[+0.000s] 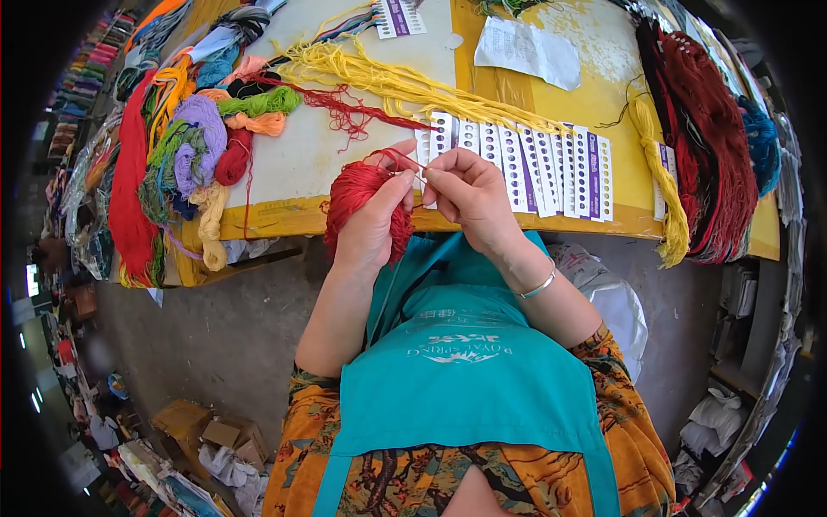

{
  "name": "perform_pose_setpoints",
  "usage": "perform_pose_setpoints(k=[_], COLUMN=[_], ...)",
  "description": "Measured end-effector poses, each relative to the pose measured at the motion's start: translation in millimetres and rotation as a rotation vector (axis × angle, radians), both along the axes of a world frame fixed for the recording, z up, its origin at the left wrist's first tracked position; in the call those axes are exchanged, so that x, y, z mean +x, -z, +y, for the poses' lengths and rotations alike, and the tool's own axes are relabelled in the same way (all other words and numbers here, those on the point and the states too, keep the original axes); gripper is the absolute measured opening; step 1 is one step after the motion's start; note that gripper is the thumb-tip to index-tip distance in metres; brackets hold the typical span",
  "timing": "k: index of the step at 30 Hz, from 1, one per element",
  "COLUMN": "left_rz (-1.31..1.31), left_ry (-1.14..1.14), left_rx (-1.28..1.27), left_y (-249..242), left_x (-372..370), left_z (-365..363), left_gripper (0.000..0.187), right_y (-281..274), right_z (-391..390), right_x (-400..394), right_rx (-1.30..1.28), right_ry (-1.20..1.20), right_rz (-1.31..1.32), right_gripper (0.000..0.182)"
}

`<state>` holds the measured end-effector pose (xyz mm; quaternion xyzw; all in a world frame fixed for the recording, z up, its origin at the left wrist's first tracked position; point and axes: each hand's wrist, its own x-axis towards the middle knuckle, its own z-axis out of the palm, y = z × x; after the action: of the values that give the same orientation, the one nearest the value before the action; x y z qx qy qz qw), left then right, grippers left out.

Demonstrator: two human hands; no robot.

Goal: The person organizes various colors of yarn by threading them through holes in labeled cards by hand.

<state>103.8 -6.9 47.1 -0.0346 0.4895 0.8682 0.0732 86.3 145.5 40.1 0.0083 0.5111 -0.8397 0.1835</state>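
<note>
My left hand point(376, 215) is closed around a bundle of red thread point(349, 191), held just over the table's near edge. Close beside it, my right hand point(469, 189) pinches a strand of that red thread near the left fingertips. Behind my hands lie several white cards with punched holes point(514, 168), fanned out in a row. A long hank of yellow thread point(413, 82) stretches across the table to the cards. Loose red thread point(349, 108) runs from the left pile to the leftmost card.
Mixed coloured skeins point(198, 146) are heaped on the left of the table point(594, 43). At right hang dark red skeins point(702, 129) and a yellow skein point(659, 172). A crumpled paper point(528, 53) lies at the back. Cardboard boxes point(233, 439) stand on the floor at lower left.
</note>
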Motion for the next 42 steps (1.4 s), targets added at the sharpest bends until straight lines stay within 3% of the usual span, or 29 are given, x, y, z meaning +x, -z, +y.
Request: perform_pose_setpoints(k=[5, 9, 11, 13, 14, 16, 19, 22, 26, 29, 31, 32, 35, 38, 39, 41, 42], left_rz=[-0.007, -0.011, -0.047, -0.101, -0.125, -0.063, -0.007, -0.004, 0.022, 0.019, 0.021, 0.052, 0.175, 0.264, 0.265, 0.215, 0.202], left_ry=[0.001, 0.002, 0.066, 0.294, 0.344, 0.425, 0.179, -0.041, -0.272, -0.512, -0.627, -0.635, -0.376, -0.131, -0.059, 0.119, 0.201], left_rx=[-0.024, -0.053, -0.079, -0.039, 0.013, 0.457, 0.793, 0.808, 0.754, 0.665, 0.562, 0.540, 0.601, 0.724, 0.762, 0.910, 0.919], left_y=[-1, -2, -5, -3, 3, 17, 16, 20, 52, 77, 71, 69, 52, 56, 50, 43, 42], left_x=[-1, -2, -2, -6, -4, -1, 0, 15, 44, 75, 90, 93, 85, 63, 53, 32, 24], left_z=[-1, -4, -5, -21, -32, -60, -93, -130, -197, -259, -266, -266, -214, -152, -128, -87, -70], left_gripper=[0.042, 0.042, 0.037, 0.027, 0.019, 0.020, 0.024, 0.025, 0.025, 0.025, 0.024, 0.024, 0.031, 0.047, 0.056, 0.071, 0.071], right_y=[-1, 5, 9, 4, 4, 0, -3, 3, 38, 69, 70, 76, 49, 19, 8, 17, 8], right_z=[3, 6, 13, 22, 28, 44, 72, 112, 209, 339, 414, 447, 430, 311, 270, 215, 185], right_x=[-1, -4, -4, -2, -2, 1, 19, 42, 80, 123, 152, 168, 153, 95, 77, 42, 29], right_rx=[0.026, 0.211, 0.294, 0.362, 0.248, -0.095, -0.735, -0.849, -0.555, -0.131, 0.367, 0.696, 0.766, 0.799, 0.914, 0.712, 0.655], right_ry=[-0.043, -0.073, -0.085, 0.017, 0.050, 0.107, 0.140, 0.218, 0.517, 0.972, 1.425, 1.566, 1.415, 0.980, 0.822, 0.529, 0.352], right_rz=[-0.033, 0.166, 0.261, 0.341, 0.336, 0.226, -0.089, -0.203, -0.139, -0.168, -0.211, -0.116, 0.112, 0.105, 0.068, 0.295, 0.285], right_gripper=[0.008, 0.011, 0.012, 0.010, 0.007, 0.012, 0.009, 0.014, 0.021, 0.029, 0.024, 0.012, 0.009, 0.019, 0.021, 0.019, 0.022])
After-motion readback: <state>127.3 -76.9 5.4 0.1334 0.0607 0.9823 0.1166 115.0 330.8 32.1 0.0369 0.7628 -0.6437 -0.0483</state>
